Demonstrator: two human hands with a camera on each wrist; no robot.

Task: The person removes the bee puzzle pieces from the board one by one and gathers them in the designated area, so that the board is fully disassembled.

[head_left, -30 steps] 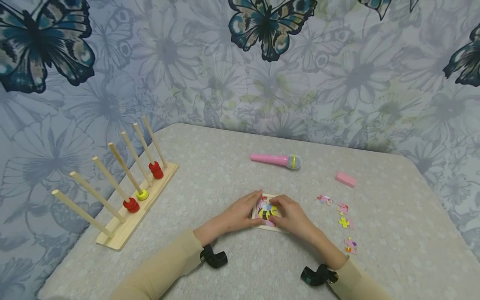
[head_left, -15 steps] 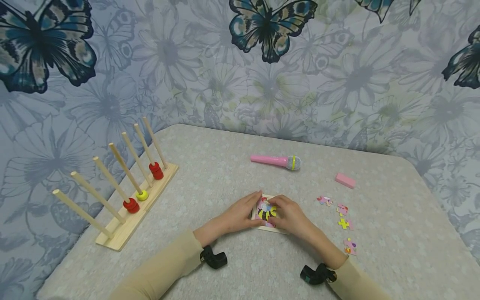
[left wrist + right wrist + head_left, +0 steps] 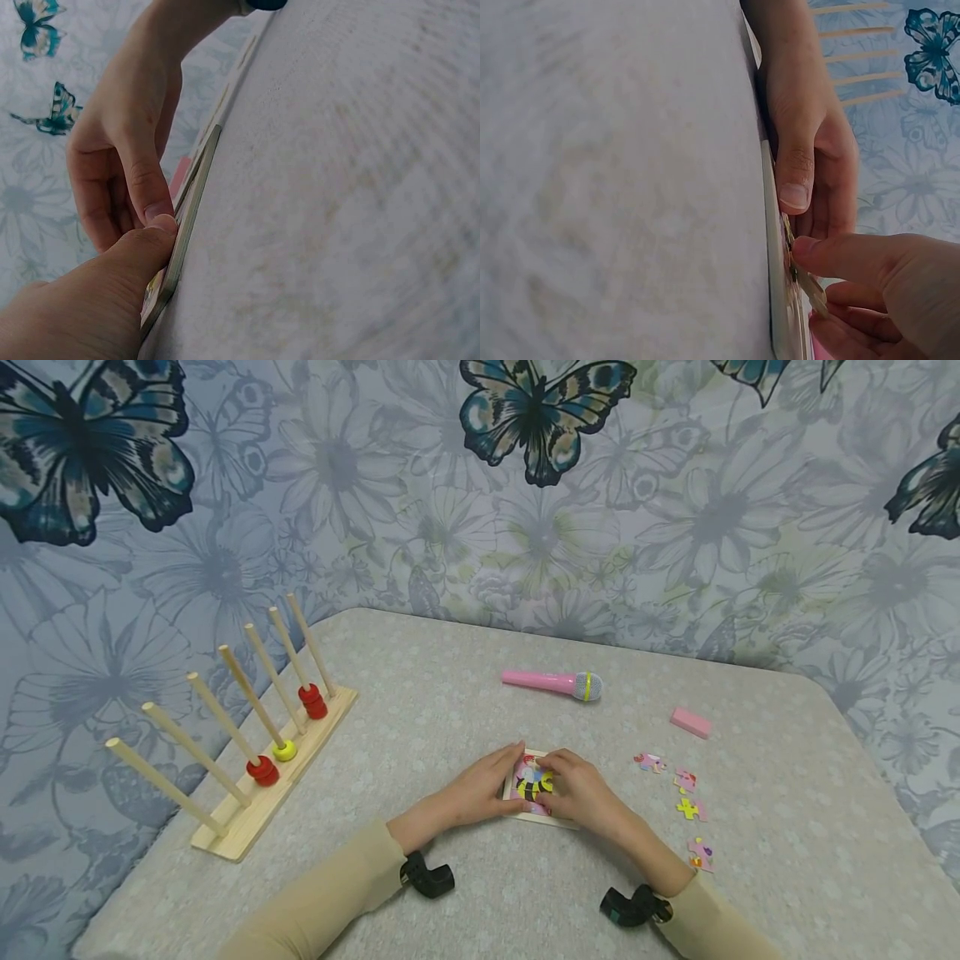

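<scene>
A small jigsaw in a wooden tray [image 3: 542,819] lies on the table in the head view, with a yellow-and-black striped bee [image 3: 531,787] on pink in its picture. My left hand [image 3: 480,785] grips the tray's left side, thumb at the near edge and fingers along the far end. Over the tray's right part is my right hand [image 3: 592,797]. In the right wrist view its thumb and fingers pinch a puzzle piece [image 3: 811,289], tilted against the picture. The left wrist view shows both thumbs almost meeting at the tray's near edge. My right hand hides the picture's right side.
Several loose puzzle pieces [image 3: 687,808] lie to the right, below a pink block [image 3: 691,722]. Beyond the tray is a pink toy microphone [image 3: 551,682]. A wooden peg stand [image 3: 281,789] with upright rods and red and yellow rings occupies the left. A patterned wall stands behind the table.
</scene>
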